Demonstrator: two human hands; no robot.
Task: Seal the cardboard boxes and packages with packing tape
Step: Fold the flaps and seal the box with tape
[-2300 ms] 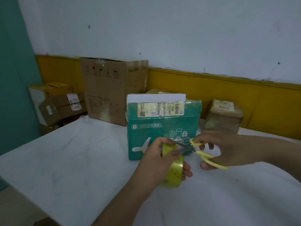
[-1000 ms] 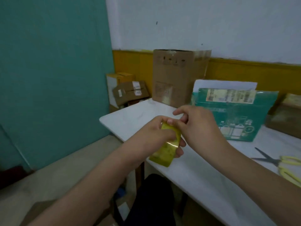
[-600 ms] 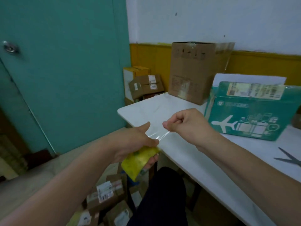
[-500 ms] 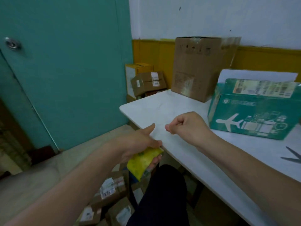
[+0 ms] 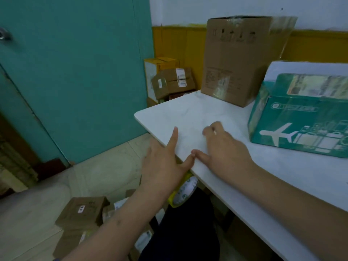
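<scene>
Your left hand (image 5: 163,162) grips the packing tape roll (image 5: 183,191) under its palm, index and thumb out. Right hand (image 5: 224,153) rests on the table (image 5: 188,113), thumbs touching; it's blurred, so can't tell if it's pinching tape. Likely tape-pulling step. Next, carry the tape to the green airplane-print box (image 5: 293,129) to its right.

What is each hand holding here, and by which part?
Left hand holds the yellow tape roll under its palm, the gripping fingers hidden. Right hand rests on the table; whether it pinches anything cannot be told.
</scene>
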